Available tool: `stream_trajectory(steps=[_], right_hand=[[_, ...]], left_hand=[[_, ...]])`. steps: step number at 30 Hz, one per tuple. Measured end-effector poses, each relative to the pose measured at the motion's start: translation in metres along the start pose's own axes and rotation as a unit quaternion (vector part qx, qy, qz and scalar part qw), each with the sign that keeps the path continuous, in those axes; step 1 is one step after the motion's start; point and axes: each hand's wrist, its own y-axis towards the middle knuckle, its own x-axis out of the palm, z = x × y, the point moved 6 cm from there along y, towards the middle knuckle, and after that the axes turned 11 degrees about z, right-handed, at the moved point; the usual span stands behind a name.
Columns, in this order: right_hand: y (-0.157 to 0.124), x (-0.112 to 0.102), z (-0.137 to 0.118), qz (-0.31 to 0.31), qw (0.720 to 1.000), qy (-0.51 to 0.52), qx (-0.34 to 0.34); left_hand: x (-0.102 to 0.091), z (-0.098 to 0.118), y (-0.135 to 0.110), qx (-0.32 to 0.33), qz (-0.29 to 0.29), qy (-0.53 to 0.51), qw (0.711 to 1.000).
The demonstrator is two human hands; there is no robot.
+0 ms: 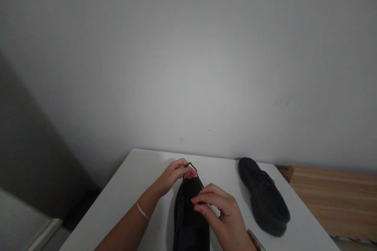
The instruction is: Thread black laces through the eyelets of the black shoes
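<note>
A black shoe (190,215) lies on the white table (126,196) just in front of me, toe pointing away. My left hand (173,174) pinches a thin black lace (191,166) that loops up near the toe end. My right hand (224,215) rests on the shoe's upper with its fingers curled, pinching at the lacing area; what it grips is hidden. A second black shoe (263,196) lies apart on the right of the table, untouched.
A plain white wall (188,66) rises right behind the table. A wooden surface (335,200) adjoins the table on the right. A dark gap and a pale ledge (38,235) lie to the left of the table.
</note>
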Motion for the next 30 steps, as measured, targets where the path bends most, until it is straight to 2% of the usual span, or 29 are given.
stream_trajectory(steps=[3,9,13,19,23,27,30], right_hand=[[0.020,-0.011,-0.024,0.002,1.000,0.002,-0.023],[0.048,-0.038,-0.080,0.019,0.995,-0.012,-0.099],[0.058,-0.047,-0.106,0.029,0.989,-0.025,-0.141],[0.069,-0.051,-0.128,0.046,0.987,-0.043,-0.150],[0.076,-0.054,-0.144,0.063,0.983,-0.062,-0.162],[0.079,-0.051,-0.152,0.057,0.979,-0.083,-0.180],[0.075,-0.048,-0.157,0.055,0.977,-0.089,-0.187]], left_hand=[[0.006,0.002,-0.007,0.002,-0.027,-0.037,0.999],[0.005,0.002,-0.009,0.018,-0.007,-0.065,0.998],[0.009,0.005,-0.010,0.038,-0.009,-0.051,0.998],[0.011,0.008,-0.023,0.080,-0.037,0.049,0.995],[0.007,0.006,-0.041,0.104,-0.083,0.106,0.985],[0.003,-0.009,-0.060,0.125,-0.156,0.137,0.970],[0.005,-0.024,-0.067,0.125,-0.141,0.168,0.968]])
